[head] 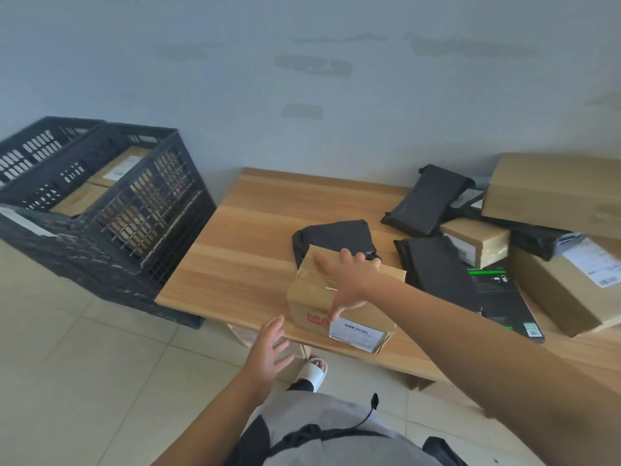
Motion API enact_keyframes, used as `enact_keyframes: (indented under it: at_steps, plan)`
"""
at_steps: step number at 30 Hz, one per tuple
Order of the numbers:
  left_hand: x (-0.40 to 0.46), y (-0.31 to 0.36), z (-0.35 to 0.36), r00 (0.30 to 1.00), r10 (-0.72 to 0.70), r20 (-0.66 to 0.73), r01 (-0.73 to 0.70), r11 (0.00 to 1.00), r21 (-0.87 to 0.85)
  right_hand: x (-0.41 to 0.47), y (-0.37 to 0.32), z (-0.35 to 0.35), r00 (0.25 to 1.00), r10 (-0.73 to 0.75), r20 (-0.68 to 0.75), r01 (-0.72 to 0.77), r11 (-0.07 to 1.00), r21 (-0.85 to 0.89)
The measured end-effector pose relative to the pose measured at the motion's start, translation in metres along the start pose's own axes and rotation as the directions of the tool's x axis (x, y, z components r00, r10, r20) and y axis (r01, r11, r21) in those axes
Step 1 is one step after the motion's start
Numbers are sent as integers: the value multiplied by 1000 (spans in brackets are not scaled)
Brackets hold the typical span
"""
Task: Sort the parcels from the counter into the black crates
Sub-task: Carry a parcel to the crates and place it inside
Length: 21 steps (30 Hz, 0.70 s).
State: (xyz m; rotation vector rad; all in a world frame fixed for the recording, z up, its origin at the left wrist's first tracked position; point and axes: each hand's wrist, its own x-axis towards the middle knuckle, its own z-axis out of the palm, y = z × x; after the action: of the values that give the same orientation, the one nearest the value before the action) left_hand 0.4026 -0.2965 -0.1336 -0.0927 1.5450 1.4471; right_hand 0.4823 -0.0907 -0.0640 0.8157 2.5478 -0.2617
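A brown box [339, 297] sits near the front edge of the surface [242, 237]. The right hand [349, 280] lies flat on top, fingers spread. The left hand [268, 351] waits open just beside it, touching nothing.

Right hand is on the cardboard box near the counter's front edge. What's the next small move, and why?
Probably bring the left hand up against the near left side of the cardboard box. The right hand only lies spread on its top, the left hand hovers open just short of it, and the black crates sit to the left.
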Motion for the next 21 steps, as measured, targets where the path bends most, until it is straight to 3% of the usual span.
enact_keyframes:
  at_steps: [3, 5, 6, 8, 10, 13, 16, 21]
  plan:
    - [-2, 9, -5, 999, 44, -10, -44, 999, 6, -11, 20, -6, 999, 11, -31, -5, 981, 192]
    - [-6, 20, -7, 992, 126, 0, -126, 991, 52, -20, 42, -14, 995, 36, -89, 12, 870, 493]
    - [-9, 26, -7, 984, 176, 22, -177, 981, 84, -29, 52, -19, 989, 64, -137, 48, 729, 683]
    - [-15, 39, 1, 963, 264, 53, -269, 955, 123, -48, 67, -26, 956, 178, -234, 184, 258, 949]
    - [-23, 53, 15, 945, 318, 74, -325, 939, 111, -67, 71, -28, 910, 318, -267, 325, -144, 935]
    - [-36, 69, 46, 929, 332, 164, -343, 939, 38, -85, 60, -12, 865, 449, -223, 437, -457, 775]
    - [-50, 76, 77, 888, 324, 327, -327, 944, -47, -94, 42, 9, 841, 508, -185, 498, -596, 630]
    - [-63, 73, 108, 775, 358, 520, -392, 919, -49, -107, 21, 34, 813, 554, -178, 549, -630, 549]
